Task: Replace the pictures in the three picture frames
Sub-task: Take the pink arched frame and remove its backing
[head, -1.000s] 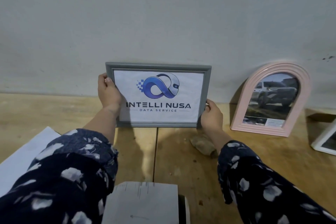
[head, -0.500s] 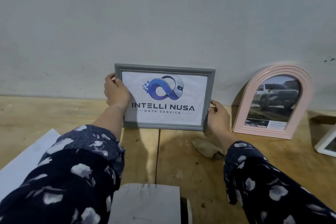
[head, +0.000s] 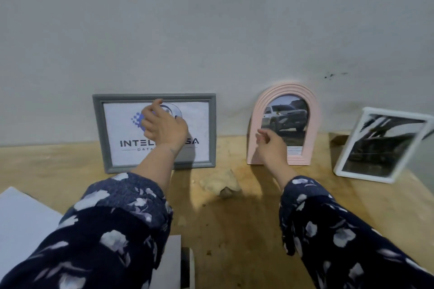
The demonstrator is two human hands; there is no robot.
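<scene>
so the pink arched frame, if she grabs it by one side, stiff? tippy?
Probably stiff: the pink arched frame has a thick ridged moulded rim. Likely tippy: it stands tall on a narrow base by the wall, so a push near the top could topple it. Her right hand is beside it, not gripping.
</scene>
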